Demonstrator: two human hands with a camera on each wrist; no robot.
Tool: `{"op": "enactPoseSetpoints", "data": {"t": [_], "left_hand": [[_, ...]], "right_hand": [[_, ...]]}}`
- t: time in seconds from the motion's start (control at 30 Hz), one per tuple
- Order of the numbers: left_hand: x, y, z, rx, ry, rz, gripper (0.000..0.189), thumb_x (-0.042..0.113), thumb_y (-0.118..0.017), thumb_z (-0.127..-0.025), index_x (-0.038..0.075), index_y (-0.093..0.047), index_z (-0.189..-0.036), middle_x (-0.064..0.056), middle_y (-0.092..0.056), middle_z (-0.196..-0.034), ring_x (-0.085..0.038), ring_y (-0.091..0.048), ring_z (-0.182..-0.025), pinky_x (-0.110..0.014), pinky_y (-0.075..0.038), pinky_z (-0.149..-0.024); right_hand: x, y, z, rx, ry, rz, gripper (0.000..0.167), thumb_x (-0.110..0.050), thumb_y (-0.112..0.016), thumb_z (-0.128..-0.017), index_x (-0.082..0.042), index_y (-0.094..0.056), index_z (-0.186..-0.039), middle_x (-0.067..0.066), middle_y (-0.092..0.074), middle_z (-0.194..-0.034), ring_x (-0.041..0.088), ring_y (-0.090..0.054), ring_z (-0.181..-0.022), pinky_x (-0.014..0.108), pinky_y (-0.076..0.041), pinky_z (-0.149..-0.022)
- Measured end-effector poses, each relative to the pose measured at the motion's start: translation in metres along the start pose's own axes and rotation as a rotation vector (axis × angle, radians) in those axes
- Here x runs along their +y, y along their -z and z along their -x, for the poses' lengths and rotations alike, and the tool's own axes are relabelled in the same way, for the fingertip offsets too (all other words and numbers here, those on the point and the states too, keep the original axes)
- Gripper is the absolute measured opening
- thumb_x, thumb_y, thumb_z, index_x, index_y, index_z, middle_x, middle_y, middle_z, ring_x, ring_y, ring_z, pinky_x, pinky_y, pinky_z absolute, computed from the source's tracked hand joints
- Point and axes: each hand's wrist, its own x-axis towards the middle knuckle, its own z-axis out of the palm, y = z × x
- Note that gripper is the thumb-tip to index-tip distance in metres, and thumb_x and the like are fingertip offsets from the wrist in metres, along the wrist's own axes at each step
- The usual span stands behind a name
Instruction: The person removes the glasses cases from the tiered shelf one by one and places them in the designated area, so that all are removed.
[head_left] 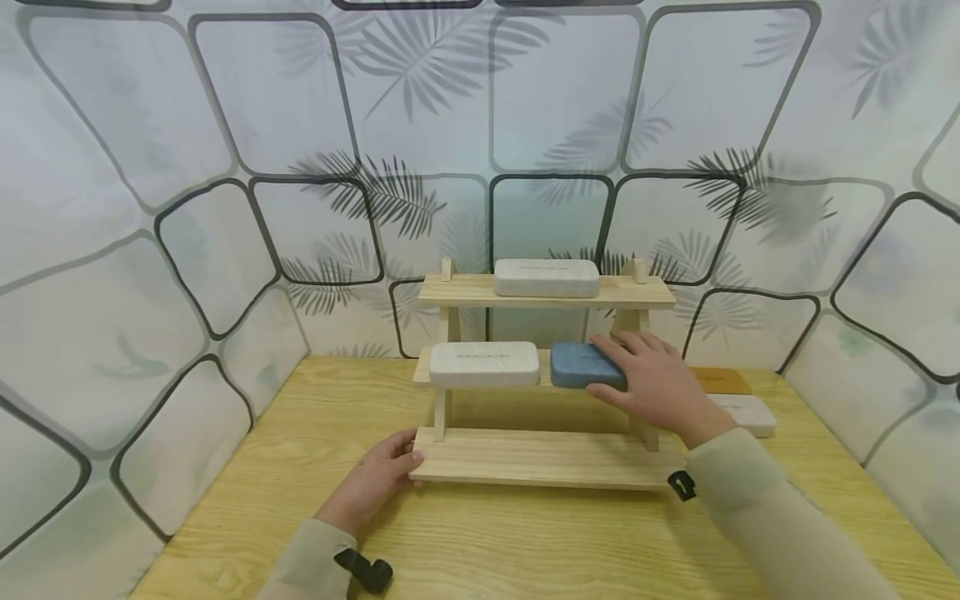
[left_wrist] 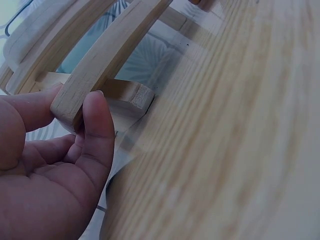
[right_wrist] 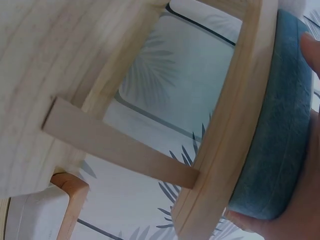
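A three-tier wooden display rack (head_left: 540, 458) stands on the table. My left hand (head_left: 382, 471) pinches the left end of its bottom shelf; in the left wrist view thumb and fingers close on the board end (left_wrist: 82, 95). My right hand (head_left: 660, 379) grips a blue glasses case (head_left: 573, 365) by its right end, on the middle shelf. In the right wrist view the blue case (right_wrist: 275, 125) lies against the shelf board (right_wrist: 225, 130), with fingers wrapped round its outer side. Left of it on that shelf sits a white glasses case (head_left: 483, 364). A grey-white case (head_left: 546, 279) rests on the top shelf.
On the table right of the rack lie an orange case (head_left: 720, 381) and, in front of it, another white case (head_left: 750, 414), partly behind my right wrist. A patterned curtain (head_left: 555, 108) surrounds the wooden table (head_left: 480, 542) at the back and sides.
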Motion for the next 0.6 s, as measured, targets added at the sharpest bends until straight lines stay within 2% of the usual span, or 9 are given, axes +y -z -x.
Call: {"op": "enactPoseSetpoints", "data": {"t": [0.1, 0.23, 0.6], "left_hand": [[0.0003, 0.0003, 0.0002, 0.002, 0.003, 0.004, 0.061, 0.018, -0.054, -0.107, -0.007, -0.027, -0.155, -0.023, -0.051, -0.136, -0.026, -0.059, -0.111, -0.037, -0.054, -0.087], [0.0017, 0.0, 0.0007, 0.01, 0.007, -0.002, 0.062, 0.019, -0.055, -0.106, -0.006, -0.026, -0.155, -0.023, -0.05, -0.137, -0.026, -0.059, -0.112, -0.037, -0.054, -0.087], [0.0011, -0.002, 0.0005, 0.011, -0.029, -0.002, 0.057, 0.011, -0.052, -0.106, -0.011, -0.027, -0.153, -0.025, -0.051, -0.131, -0.024, -0.06, -0.104, -0.033, -0.054, -0.083]], "right_hand": [[-0.0024, -0.0009, -0.0015, -0.011, -0.01, 0.022, 0.086, -0.071, -0.055, -0.092, -0.022, -0.034, -0.16, 0.019, -0.041, -0.153, 0.048, -0.035, -0.138, 0.069, -0.029, -0.107], [-0.0046, -0.0001, -0.0018, -0.02, -0.023, 0.029, 0.086, -0.07, -0.056, -0.092, -0.024, -0.034, -0.16, 0.018, -0.045, -0.15, 0.047, -0.039, -0.135, 0.07, -0.032, -0.105], [-0.0077, -0.0017, -0.0009, -0.036, -0.057, 0.034, 0.083, -0.067, -0.059, -0.092, -0.024, -0.037, -0.159, 0.018, -0.048, -0.146, 0.046, -0.043, -0.131, 0.067, -0.035, -0.103]]}}
